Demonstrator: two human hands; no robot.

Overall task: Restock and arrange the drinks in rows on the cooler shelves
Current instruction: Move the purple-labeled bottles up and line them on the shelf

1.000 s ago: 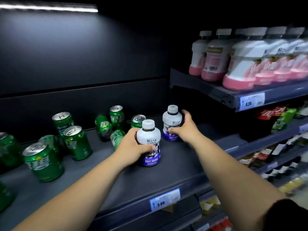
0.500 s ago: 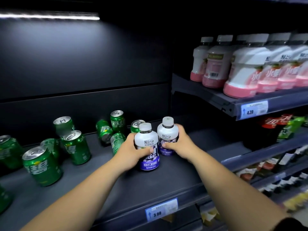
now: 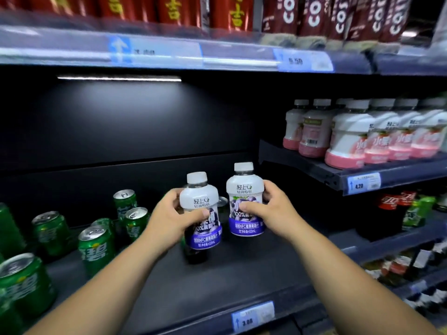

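Each hand is clamped on its own drink. The left hand (image 3: 169, 221) wraps the left bottle (image 3: 202, 194) around its middle, thumb across the front of the label and fingers behind. The right hand (image 3: 273, 209) grips the right bottle (image 3: 244, 187) the same way from the other side. Both bottles are white with purple labels and white caps. They are upright, side by side with a narrow gap between them, labels turned outward. That fits the job: a drink held by its waist stays level and can be set down face-front without twisting.

The bottles hang over the middle of the dark shelf (image 3: 254, 269), and the left one looks lifted, with a dark patch beneath it. Whether the right one touches the shelf I cannot tell.

The green cans (image 3: 96, 247) crowd the left part of this shelf in a loose scatter, not in rows, and one sits just behind the left bottle. The stretch to the right of the bottles looks bare, so a new row would probably start there, above the price tag (image 3: 252, 315) on the front edge. On the next shelf up and to the right, the pink bottles (image 3: 348, 136) stand in tidy lines with labels forward, a fair model for how these two should end up. The main risk is knocking a can while lowering the left bottle.
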